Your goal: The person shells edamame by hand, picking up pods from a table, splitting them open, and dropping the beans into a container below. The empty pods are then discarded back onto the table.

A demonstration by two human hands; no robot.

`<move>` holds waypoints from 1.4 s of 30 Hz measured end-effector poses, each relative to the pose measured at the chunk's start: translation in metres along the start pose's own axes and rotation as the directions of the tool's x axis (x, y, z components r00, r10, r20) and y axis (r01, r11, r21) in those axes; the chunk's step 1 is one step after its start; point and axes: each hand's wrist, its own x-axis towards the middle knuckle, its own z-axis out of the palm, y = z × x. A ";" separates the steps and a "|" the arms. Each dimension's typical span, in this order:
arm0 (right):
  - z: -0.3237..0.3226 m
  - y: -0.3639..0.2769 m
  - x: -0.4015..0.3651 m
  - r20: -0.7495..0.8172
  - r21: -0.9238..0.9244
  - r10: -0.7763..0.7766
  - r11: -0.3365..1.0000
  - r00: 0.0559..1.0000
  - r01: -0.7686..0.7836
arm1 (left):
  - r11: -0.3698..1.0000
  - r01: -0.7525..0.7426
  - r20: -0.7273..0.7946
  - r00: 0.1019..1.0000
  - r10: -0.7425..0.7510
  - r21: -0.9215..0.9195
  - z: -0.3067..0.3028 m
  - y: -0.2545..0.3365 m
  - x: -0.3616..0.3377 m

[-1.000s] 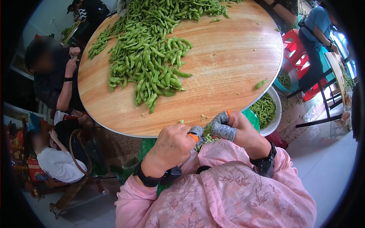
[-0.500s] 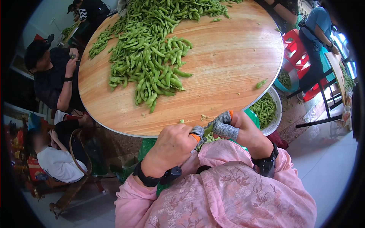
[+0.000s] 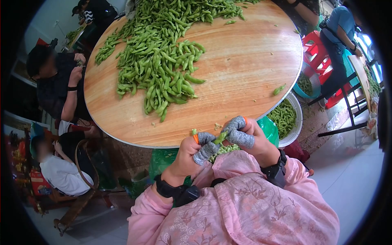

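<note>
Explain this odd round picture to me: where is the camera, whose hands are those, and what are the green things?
There is no machine here. The camera sits on a person's head and looks down, so you see that person's own pink sleeves and two hands. The left hand and right hand wear grey finger covers and together pinch one green pod by the near edge of a round wooden table. A big pile of pods lies on the table. A white basket of pods stands below its right edge. Other people sit at the left.
</note>
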 end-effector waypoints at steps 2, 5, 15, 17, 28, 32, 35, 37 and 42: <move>0.000 -0.004 0.002 -0.011 0.006 0.001 1.000 1.000 -0.001 | 0.984 -0.054 -0.072 0.995 0.066 0.169 0.001 -0.006 0.000; 0.000 -0.016 0.000 -0.030 -0.094 0.221 0.970 0.975 -0.223 | 0.838 -0.221 0.037 0.971 0.234 0.498 0.000 0.001 0.003; 0.008 -0.012 0.003 0.024 -0.222 0.027 0.975 0.999 -0.021 | 0.972 -0.079 -0.121 0.987 0.108 0.222 -0.003 -0.003 0.003; 0.008 -0.018 0.006 -0.002 -0.213 0.032 0.977 0.999 -0.031 | 0.953 -0.100 -0.063 0.990 0.123 0.287 -0.002 0.005 0.004; 0.011 -0.026 0.005 0.020 -0.180 0.239 0.956 0.971 -0.231 | 0.748 -0.272 0.101 0.959 0.266 0.605 -0.004 0.005 0.008; 0.011 -0.017 0.002 0.042 -0.202 0.243 0.952 0.969 -0.230 | 0.922 -0.135 -0.040 0.986 0.160 0.363 -0.006 0.006 0.003; 0.014 -0.015 0.003 0.037 -0.250 0.094 0.965 0.995 -0.082 | 0.987 -0.032 -0.053 0.998 0.040 0.157 -0.010 0.002 0.004; 0.014 -0.019 0.006 0.019 -0.223 0.053 0.974 0.998 -0.048 | 0.984 -0.040 -0.030 0.999 0.046 0.175 -0.009 0.004 0.007; 0.012 -0.021 0.006 0.017 -0.240 0.121 0.964 0.992 -0.114 | 0.892 -0.090 0.088 0.995 0.057 0.443 -0.014 0.016 0.009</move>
